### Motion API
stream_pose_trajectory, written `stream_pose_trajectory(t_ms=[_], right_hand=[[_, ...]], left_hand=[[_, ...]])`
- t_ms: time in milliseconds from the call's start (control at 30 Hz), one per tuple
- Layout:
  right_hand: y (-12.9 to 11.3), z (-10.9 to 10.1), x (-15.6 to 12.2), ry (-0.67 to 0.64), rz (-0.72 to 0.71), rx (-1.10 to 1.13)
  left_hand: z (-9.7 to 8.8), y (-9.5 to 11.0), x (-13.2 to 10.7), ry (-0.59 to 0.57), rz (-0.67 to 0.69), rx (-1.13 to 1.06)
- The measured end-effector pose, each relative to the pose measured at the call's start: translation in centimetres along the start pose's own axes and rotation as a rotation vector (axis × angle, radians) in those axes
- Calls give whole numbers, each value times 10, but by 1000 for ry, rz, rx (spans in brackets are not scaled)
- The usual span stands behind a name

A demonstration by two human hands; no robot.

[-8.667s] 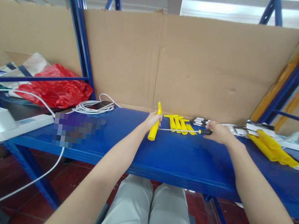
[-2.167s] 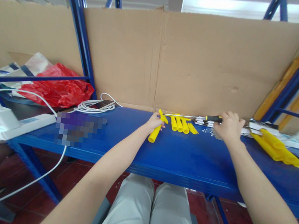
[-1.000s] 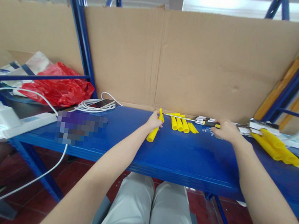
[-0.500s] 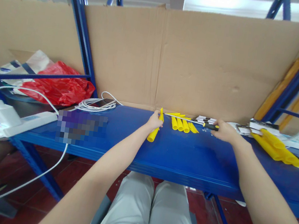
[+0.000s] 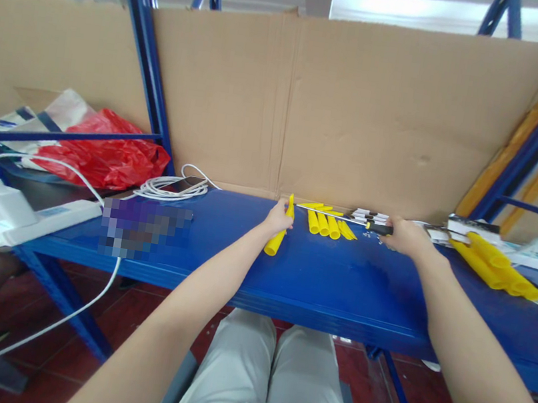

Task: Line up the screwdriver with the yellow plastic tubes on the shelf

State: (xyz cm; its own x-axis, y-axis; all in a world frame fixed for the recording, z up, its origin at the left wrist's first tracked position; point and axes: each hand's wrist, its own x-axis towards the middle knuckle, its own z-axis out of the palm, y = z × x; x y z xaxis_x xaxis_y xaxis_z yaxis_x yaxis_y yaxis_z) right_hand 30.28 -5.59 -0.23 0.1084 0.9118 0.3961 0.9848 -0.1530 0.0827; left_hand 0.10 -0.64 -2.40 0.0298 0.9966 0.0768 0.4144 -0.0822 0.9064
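Note:
My left hand (image 5: pixel 277 217) is closed around a yellow plastic tube (image 5: pixel 272 246), which is tilted with its wider open end toward me. In my right hand (image 5: pixel 403 235) is a screwdriver (image 5: pixel 375 228) with a black and yellow handle. Its long thin shaft points left, and the tip comes close to the held tube; whether they touch I cannot tell. Below and behind the shaft, several yellow tubes (image 5: pixel 326 226) lie side by side on the blue shelf (image 5: pixel 317 283). Small shiny pieces are scattered near my right fingers, too small to name.
At the right lies a pile of more yellow tubes (image 5: pixel 496 266) beside small white and black boxes (image 5: pixel 472 226). A coiled white cable (image 5: pixel 164 189), a red plastic bag (image 5: pixel 109 151) and a white power strip (image 5: pixel 56 223) occupy the left. Cardboard (image 5: pixel 363 114) walls the back.
Hardly anything differs: the view has shifted very slightly. Both hands keep their hold on the tube and the screwdriver.

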Motion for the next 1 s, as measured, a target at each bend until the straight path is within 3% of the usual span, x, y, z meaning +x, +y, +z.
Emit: stream_pose_trajectory(t_ms=[133, 267, 500, 733, 867, 1000], right_hand=[[-1, 0, 2, -42, -39, 69], [0, 2, 3, 18, -48, 47], [-1, 1, 0, 28, 54, 24], [6, 0, 3, -72, -51, 158], [11, 4, 6, 19, -101, 86], [11, 8, 5, 68, -14, 16]], left_hand=[[0, -2, 2, 10, 0, -1], [0, -1, 1, -1, 0, -4], [0, 2, -1, -9, -10, -10], [-1, 1, -1, 1, -14, -17], [0, 2, -1, -4, -12, -24], [0, 3, -2, -17, -10, -37]])
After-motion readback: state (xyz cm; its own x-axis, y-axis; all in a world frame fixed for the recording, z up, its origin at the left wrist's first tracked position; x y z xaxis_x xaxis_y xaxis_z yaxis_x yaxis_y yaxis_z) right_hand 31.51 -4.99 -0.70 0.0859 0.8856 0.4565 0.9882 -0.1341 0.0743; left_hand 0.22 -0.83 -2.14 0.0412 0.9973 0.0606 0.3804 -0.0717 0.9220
